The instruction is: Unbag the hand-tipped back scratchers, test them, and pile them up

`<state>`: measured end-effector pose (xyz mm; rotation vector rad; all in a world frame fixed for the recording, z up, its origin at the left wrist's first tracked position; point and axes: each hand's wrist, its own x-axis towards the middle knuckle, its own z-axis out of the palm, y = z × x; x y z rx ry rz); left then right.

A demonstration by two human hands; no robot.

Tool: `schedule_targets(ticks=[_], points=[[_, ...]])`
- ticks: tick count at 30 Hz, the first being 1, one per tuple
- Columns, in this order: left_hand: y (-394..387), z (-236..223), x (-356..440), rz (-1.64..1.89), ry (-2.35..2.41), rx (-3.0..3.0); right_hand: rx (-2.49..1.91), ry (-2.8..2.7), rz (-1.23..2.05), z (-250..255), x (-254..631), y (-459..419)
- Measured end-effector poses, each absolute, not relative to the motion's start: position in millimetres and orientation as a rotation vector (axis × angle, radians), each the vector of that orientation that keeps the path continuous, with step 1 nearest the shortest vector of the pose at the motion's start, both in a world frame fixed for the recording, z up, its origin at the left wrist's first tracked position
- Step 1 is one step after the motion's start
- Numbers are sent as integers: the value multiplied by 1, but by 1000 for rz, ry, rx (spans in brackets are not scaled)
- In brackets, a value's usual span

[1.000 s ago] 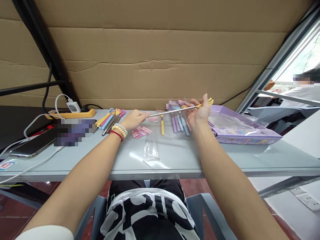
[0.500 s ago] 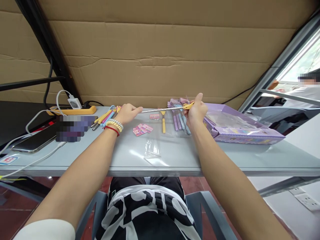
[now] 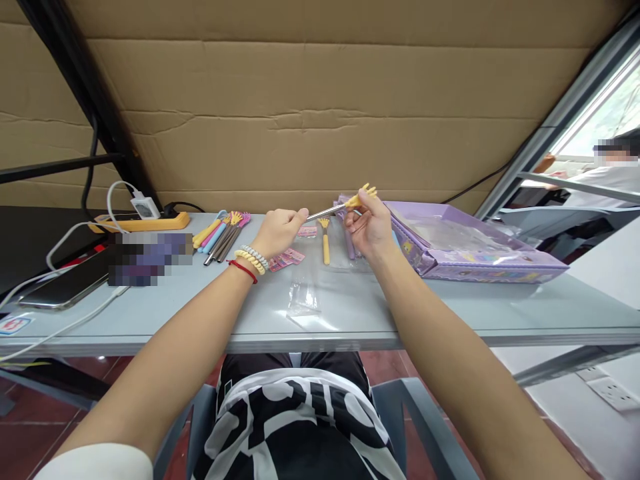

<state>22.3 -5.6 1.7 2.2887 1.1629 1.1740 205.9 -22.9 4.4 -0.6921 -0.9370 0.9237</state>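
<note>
A telescopic back scratcher (image 3: pixel 326 213) with a yellow claw-shaped head is stretched between my hands above the table. My left hand (image 3: pixel 280 232) is closed round its lower end, hiding the handle. At the claw end, my right hand (image 3: pixel 369 220) pinches just below the yellow prongs. Another yellow back scratcher (image 3: pixel 326 247) lies on the table beneath. Pink printed cards (image 3: pixel 287 259) are partly hidden by my left wrist. Left of that hand lie several loose back scratchers (image 3: pixel 225 239) with coloured heads. Wrapped purple ones (image 3: pixel 350 243) sit behind my right hand.
An open purple box (image 3: pixel 493 270) with clear plastic inside stands on the right of the table. Clear plastic bags (image 3: pixel 303 299) lie near the front. A phone (image 3: pixel 65 283), white cables and a yellow power strip (image 3: pixel 177 221) are at left. Cardboard (image 3: pixel 320 100) backs the table.
My hands have come closer together and the scratcher's metal rod shows shorter. My left hand moved right, uncovering more of the loose scratchers; my right hand moved left and turned palm up.
</note>
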Motion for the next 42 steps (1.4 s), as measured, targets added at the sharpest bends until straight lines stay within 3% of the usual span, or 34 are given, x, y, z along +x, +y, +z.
schedule_targets(ticks=[9,13,17,21,25,32,42], points=[[-13,-9,33,925,872,2235,-866,-1344,1045,-5,192,-24],[3,-13,24,839,1069,2364,-1001,-1281,978,-4,195,-22],[16,-23,17,393,1229,2636,-1202,-1431,954,-4,199,-26],[16,-27,16,89,1247,2674,-1530,-1649,730,-5,197,-30],[6,-14,17,69,1156,2680,-1762,-1744,494,-7,197,-28],[3,-7,17,334,1205,2660,-1821,-1931,257,-6,198,-27],[8,-2,5,237,1075,2432,-1730,-2028,373,-1,190,-37]])
